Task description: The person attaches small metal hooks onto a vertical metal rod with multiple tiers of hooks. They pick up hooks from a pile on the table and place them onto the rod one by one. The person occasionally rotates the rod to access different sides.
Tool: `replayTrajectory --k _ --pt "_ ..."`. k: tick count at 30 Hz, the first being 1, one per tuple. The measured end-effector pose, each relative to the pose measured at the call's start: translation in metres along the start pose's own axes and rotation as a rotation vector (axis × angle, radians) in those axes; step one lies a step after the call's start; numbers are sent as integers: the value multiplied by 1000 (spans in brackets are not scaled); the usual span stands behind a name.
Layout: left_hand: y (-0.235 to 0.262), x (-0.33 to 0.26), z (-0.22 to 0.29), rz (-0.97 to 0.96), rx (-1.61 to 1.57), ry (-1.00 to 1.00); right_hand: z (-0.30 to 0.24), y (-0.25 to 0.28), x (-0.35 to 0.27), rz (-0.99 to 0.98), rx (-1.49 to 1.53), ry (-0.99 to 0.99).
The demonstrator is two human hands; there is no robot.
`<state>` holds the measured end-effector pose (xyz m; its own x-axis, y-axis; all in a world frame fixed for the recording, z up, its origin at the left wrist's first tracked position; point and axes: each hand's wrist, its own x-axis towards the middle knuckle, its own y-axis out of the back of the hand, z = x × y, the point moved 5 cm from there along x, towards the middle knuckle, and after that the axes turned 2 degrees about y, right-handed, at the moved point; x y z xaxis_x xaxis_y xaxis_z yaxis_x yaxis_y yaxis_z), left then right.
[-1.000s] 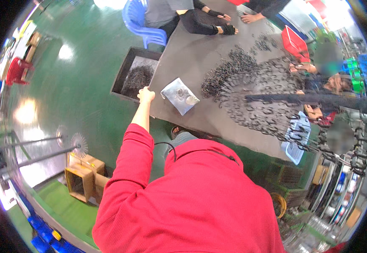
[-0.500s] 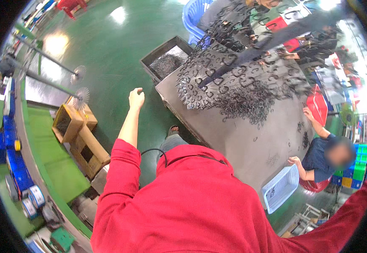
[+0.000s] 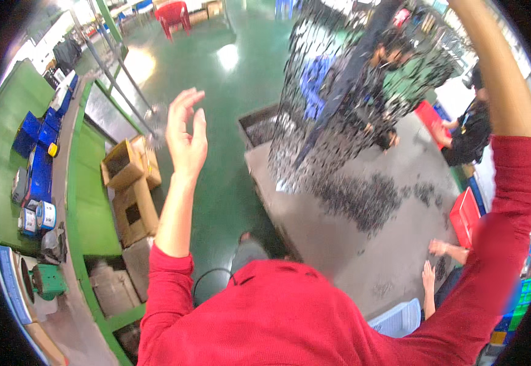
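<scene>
Raised since the earlier frame, left hand (image 3: 187, 135) hangs open and empty above the floor; right hand is out of view overhead. Loose dark metal parts (image 3: 357, 195) lie on the desk (image 3: 314, 226). Reaching back down to them seems next.

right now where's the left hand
In the head view the left hand is raised, open and empty, left of the grey table, above the green floor.

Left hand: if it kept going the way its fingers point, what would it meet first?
Nothing close, as far as I can tell. The left hand is open and empty, fingers pointing up over the green floor. The grey metal poles lie left of that line; depth is unclear.
</scene>
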<state>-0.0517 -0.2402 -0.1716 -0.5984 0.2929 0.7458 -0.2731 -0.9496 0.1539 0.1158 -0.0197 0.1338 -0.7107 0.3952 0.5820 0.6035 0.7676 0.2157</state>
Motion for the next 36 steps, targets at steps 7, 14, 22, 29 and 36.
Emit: replayTrajectory --k 7,14,22,29,36 --pt "-33 113 240 -194 158 -1050 4 -8 41 -111 75 3" --pt "-115 150 262 -772 209 -1151 19 1 52 -137 106 -80" --pt "-146 153 262 -1017 245 -1044 32 21 59 -253 106 -225" --pt "-170 146 267 -1081 230 -1004 16 59 34 -86 -455 3" --pt "-166 148 270 -1111 272 -942 6 141 -69 400 -343 482"
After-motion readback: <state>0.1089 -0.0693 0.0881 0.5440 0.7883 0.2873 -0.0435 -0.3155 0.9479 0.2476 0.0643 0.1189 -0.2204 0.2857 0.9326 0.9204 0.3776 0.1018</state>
